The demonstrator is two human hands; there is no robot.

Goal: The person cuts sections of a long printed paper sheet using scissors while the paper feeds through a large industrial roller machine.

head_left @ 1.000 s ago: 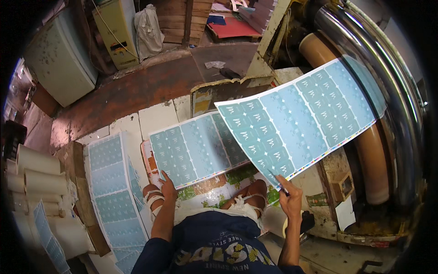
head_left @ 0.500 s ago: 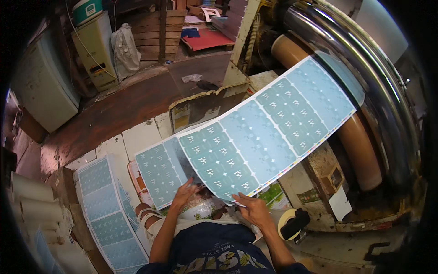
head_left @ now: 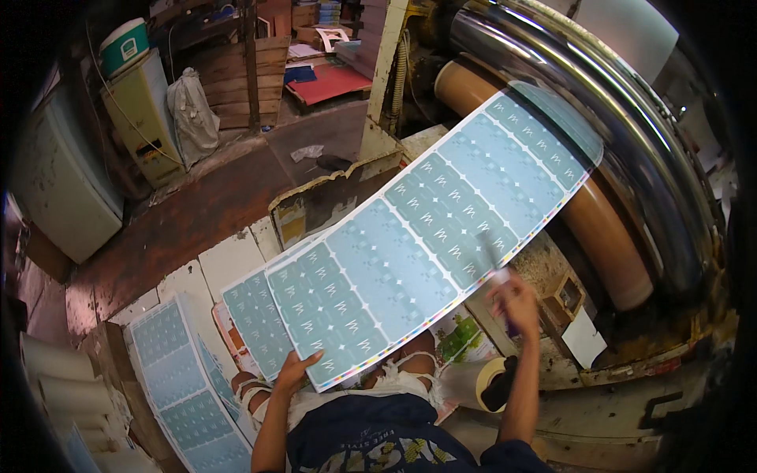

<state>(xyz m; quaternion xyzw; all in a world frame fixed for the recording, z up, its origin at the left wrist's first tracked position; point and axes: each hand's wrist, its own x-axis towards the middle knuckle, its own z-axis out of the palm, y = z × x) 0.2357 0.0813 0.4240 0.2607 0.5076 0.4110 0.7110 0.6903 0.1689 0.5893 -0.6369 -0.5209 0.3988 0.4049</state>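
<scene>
A long printed sheet [head_left: 402, 236] with teal and pale blue bands slopes from the rollers down toward my lap. My left hand [head_left: 295, 372] pinches its near edge by the lower left corner, thumb on top. Beside the sheet's right edge, my right hand [head_left: 516, 303] is closed around what looks like a knife [head_left: 502, 274]. Its dark upper part is blurred and overlaps the sheet's edge; I cannot tell whether it touches the paper. Another printed sheet [head_left: 251, 319] lies partly underneath, at the left.
A large chrome roller [head_left: 579, 98] and a brown roller [head_left: 607, 244] stand at the right. More printed sheets [head_left: 180, 378] lie at the lower left. A tape roll [head_left: 487, 385] is by my right forearm, below a white card [head_left: 585, 344]. A worn metal panel [head_left: 327, 201] rises beyond the sheet.
The sheet reaches further out of the rollers. My left hand has taken its near edge; my right hand has left the corner and moved up and right with the knife-like tool.
</scene>
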